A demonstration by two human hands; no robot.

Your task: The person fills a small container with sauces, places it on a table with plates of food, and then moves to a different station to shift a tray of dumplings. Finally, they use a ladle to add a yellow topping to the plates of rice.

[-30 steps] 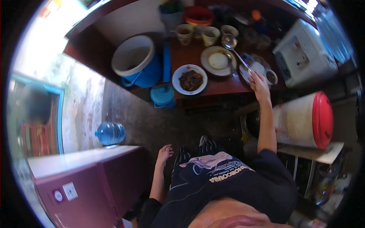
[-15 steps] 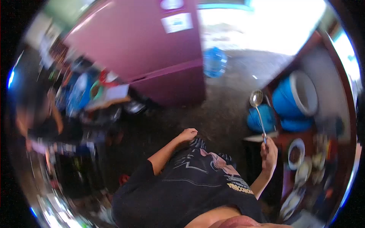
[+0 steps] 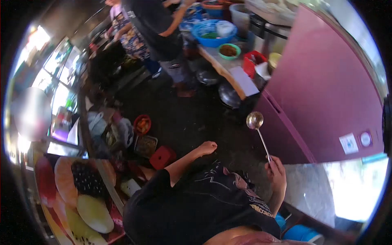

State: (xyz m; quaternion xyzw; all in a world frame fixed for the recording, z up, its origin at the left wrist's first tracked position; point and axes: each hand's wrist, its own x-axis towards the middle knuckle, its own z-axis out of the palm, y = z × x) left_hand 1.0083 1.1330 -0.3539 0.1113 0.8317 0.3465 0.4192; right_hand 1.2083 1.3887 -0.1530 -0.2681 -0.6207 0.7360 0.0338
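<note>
A long metal ladle (image 3: 264, 141) stands bowl-up in my right hand (image 3: 276, 172), whose fingers wrap round the lower end of its handle. The ladle's round bowl shows in front of the pink fridge's lower edge. My left hand (image 3: 207, 148) is in front of my body over the dark floor, its fingers curled together and no object visible in it.
A pink fridge (image 3: 322, 94) stands at the right. Beyond it a table (image 3: 222, 69) bears a blue basin (image 3: 214, 33), a green bowl (image 3: 229, 51) and a red container. Two people stand at the upper left. A red stool (image 3: 162, 157) and food containers sit on the left.
The view has swung left, so the fridge now appears at the right and the table and people show more clearly. My right hand still holds the ladle.
</note>
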